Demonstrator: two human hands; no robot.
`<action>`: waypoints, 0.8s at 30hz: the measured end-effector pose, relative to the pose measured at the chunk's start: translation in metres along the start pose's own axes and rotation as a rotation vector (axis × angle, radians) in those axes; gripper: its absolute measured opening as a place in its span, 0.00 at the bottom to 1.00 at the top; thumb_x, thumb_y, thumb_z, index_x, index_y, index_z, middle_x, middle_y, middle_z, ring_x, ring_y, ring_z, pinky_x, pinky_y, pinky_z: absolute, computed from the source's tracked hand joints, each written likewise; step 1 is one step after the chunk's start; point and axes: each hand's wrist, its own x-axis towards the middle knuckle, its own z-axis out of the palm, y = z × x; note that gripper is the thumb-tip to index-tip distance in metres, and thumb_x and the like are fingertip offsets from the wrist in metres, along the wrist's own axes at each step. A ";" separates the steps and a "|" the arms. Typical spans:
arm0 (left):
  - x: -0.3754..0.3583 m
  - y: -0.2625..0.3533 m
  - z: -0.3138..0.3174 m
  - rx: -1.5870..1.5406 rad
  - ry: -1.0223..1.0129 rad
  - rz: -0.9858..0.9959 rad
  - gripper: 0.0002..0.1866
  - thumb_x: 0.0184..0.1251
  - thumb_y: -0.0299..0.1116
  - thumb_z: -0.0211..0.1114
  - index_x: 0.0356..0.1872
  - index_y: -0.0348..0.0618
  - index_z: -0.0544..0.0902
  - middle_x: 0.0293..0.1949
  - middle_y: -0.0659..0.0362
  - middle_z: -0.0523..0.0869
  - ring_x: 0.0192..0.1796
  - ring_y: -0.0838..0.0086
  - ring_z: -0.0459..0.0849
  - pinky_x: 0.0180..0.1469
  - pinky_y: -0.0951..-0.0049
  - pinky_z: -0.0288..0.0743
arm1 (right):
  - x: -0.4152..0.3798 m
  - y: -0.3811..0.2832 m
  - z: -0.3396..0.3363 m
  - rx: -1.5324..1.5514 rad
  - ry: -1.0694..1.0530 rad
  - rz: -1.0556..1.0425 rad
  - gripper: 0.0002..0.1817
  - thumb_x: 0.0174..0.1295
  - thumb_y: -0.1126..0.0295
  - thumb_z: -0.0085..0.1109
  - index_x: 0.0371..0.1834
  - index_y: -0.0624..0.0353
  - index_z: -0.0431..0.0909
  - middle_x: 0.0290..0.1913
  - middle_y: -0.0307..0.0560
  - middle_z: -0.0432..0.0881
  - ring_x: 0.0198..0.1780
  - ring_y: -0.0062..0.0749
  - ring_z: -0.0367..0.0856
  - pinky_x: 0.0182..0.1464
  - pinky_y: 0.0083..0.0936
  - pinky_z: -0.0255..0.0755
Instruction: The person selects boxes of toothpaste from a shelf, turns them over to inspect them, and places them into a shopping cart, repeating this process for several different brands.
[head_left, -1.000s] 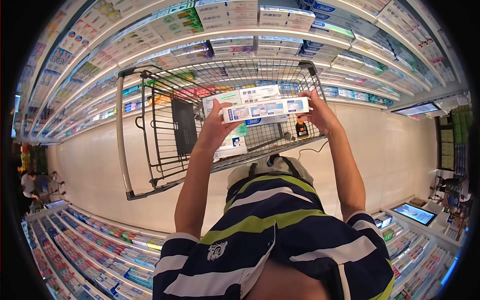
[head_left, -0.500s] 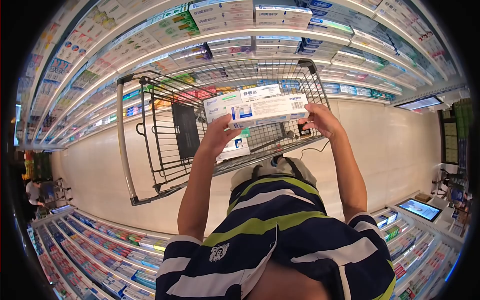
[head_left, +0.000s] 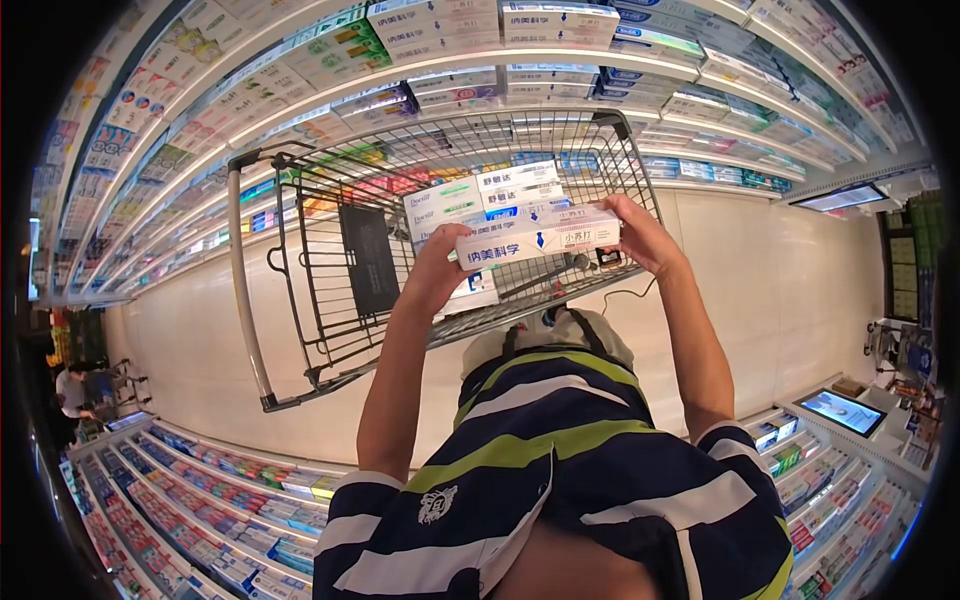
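A long white toothpaste box point(head_left: 540, 240) with blue lettering is held level between both hands above the shopping cart point(head_left: 243, 290). My left hand point(head_left: 437, 268) grips its left end, and my right hand point(head_left: 643, 236) grips its right end. Beneath and behind it, several white boxes point(head_left: 440, 199) with green and blue print lie in the wire basket. Another white box point(head_left: 470, 292) shows partly below my left hand. The held box hides part of the basket's contents.
Stocked shelves point(head_left: 440, 65) curve along the far side, beyond the cart. More shelves point(head_left: 230, 490) stand at the lower left and lower right, with a screen point(head_left: 840, 414) at the right. A person point(head_left: 72, 388) is at the far left.
The held box has been turned about its long axis, so a face with large blue lettering now shows instead of the barcode face. Both hands still hold its ends.
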 end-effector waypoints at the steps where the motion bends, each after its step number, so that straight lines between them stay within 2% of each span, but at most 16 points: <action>1: -0.003 -0.003 0.001 0.033 0.035 0.005 0.19 0.68 0.33 0.59 0.58 0.44 0.71 0.55 0.54 0.73 0.59 0.63 0.73 0.62 0.58 0.69 | 0.003 0.002 -0.003 -0.037 0.036 0.023 0.18 0.64 0.59 0.59 0.52 0.56 0.70 0.49 0.42 0.76 0.50 0.27 0.77 0.49 0.27 0.74; 5: -0.005 -0.013 0.006 0.044 0.057 0.062 0.21 0.67 0.28 0.58 0.60 0.47 0.68 0.55 0.54 0.73 0.56 0.64 0.74 0.57 0.57 0.72 | 0.004 0.010 0.001 -0.147 0.083 -0.016 0.21 0.62 0.64 0.61 0.56 0.55 0.69 0.47 0.41 0.77 0.49 0.26 0.77 0.46 0.23 0.73; 7: -0.002 -0.018 0.005 -0.029 0.052 0.106 0.24 0.67 0.26 0.58 0.63 0.50 0.67 0.57 0.53 0.73 0.57 0.64 0.74 0.57 0.57 0.72 | 0.002 0.009 0.005 -0.101 0.111 -0.063 0.27 0.59 0.69 0.62 0.62 0.54 0.67 0.44 0.40 0.77 0.46 0.24 0.76 0.43 0.20 0.72; 10: 0.006 -0.020 0.008 -0.027 0.093 0.073 0.26 0.67 0.26 0.58 0.65 0.54 0.65 0.58 0.52 0.71 0.57 0.62 0.74 0.57 0.56 0.73 | 0.014 0.009 -0.010 -0.234 0.101 -0.044 0.32 0.57 0.69 0.63 0.66 0.54 0.64 0.42 0.40 0.75 0.44 0.23 0.75 0.42 0.19 0.72; 11: 0.010 -0.018 0.008 -0.011 0.111 0.021 0.26 0.67 0.26 0.58 0.65 0.55 0.65 0.59 0.52 0.69 0.57 0.60 0.74 0.55 0.57 0.75 | 0.016 0.007 -0.016 -0.319 0.124 -0.057 0.31 0.56 0.68 0.64 0.65 0.56 0.66 0.41 0.39 0.74 0.42 0.24 0.74 0.43 0.19 0.71; 12: 0.011 -0.014 0.014 -0.016 0.118 0.010 0.26 0.67 0.26 0.58 0.65 0.55 0.65 0.59 0.52 0.69 0.57 0.60 0.74 0.55 0.57 0.75 | 0.018 0.003 -0.015 -0.333 0.130 -0.096 0.31 0.55 0.68 0.65 0.63 0.57 0.67 0.45 0.41 0.75 0.44 0.25 0.74 0.44 0.19 0.70; 14: 0.017 -0.006 0.026 0.044 0.157 -0.046 0.25 0.67 0.30 0.59 0.65 0.51 0.65 0.63 0.50 0.66 0.60 0.55 0.71 0.59 0.52 0.72 | 0.028 -0.010 -0.021 -0.400 0.067 -0.027 0.31 0.54 0.64 0.67 0.62 0.58 0.69 0.47 0.43 0.76 0.47 0.27 0.75 0.46 0.21 0.70; 15: 0.024 -0.005 0.026 0.035 0.133 -0.021 0.26 0.67 0.32 0.60 0.65 0.52 0.64 0.62 0.51 0.67 0.59 0.57 0.72 0.57 0.54 0.74 | 0.037 -0.016 -0.024 -0.584 0.048 -0.072 0.33 0.51 0.57 0.69 0.59 0.60 0.72 0.47 0.47 0.78 0.49 0.30 0.76 0.49 0.25 0.71; 16: 0.030 -0.005 0.025 0.026 0.145 -0.025 0.26 0.67 0.32 0.60 0.65 0.52 0.64 0.62 0.51 0.67 0.59 0.57 0.72 0.57 0.54 0.74 | 0.044 -0.019 -0.026 -0.585 0.041 -0.059 0.33 0.51 0.57 0.69 0.59 0.60 0.72 0.47 0.47 0.78 0.49 0.30 0.76 0.49 0.25 0.71; 18: 0.038 -0.006 0.025 0.030 0.166 0.037 0.27 0.67 0.31 0.60 0.65 0.53 0.64 0.61 0.52 0.68 0.59 0.58 0.73 0.55 0.57 0.77 | 0.055 -0.035 -0.024 -1.136 -0.062 -0.040 0.35 0.48 0.52 0.70 0.56 0.61 0.74 0.46 0.51 0.80 0.49 0.36 0.77 0.52 0.29 0.70; 19: 0.043 -0.009 0.022 0.053 0.162 0.060 0.29 0.66 0.28 0.59 0.67 0.51 0.59 0.56 0.51 0.71 0.53 0.63 0.76 0.48 0.64 0.81 | 0.054 -0.042 -0.006 -1.331 -0.043 -0.012 0.35 0.45 0.52 0.71 0.54 0.62 0.75 0.47 0.54 0.80 0.51 0.44 0.77 0.54 0.33 0.69; 20: 0.047 -0.012 0.019 0.049 0.178 0.056 0.29 0.66 0.28 0.59 0.67 0.51 0.59 0.56 0.51 0.71 0.53 0.63 0.76 0.48 0.64 0.81 | 0.063 -0.033 -0.005 -1.327 -0.059 -0.004 0.35 0.45 0.52 0.71 0.54 0.62 0.75 0.47 0.54 0.80 0.51 0.44 0.77 0.54 0.33 0.69; 22: 0.055 -0.022 0.013 0.112 0.202 0.028 0.32 0.65 0.30 0.60 0.68 0.49 0.57 0.53 0.51 0.75 0.50 0.64 0.77 0.47 0.65 0.81 | 0.079 -0.014 -0.003 -1.642 -0.275 -0.240 0.34 0.43 0.54 0.72 0.53 0.61 0.75 0.48 0.56 0.79 0.53 0.50 0.75 0.55 0.36 0.68; 24: 0.060 -0.034 0.009 0.134 0.254 0.020 0.34 0.65 0.31 0.61 0.69 0.48 0.54 0.50 0.51 0.78 0.50 0.65 0.78 0.47 0.64 0.80 | 0.091 0.016 0.002 -1.667 -0.357 -0.290 0.33 0.43 0.58 0.71 0.53 0.60 0.72 0.48 0.54 0.77 0.53 0.49 0.74 0.55 0.39 0.69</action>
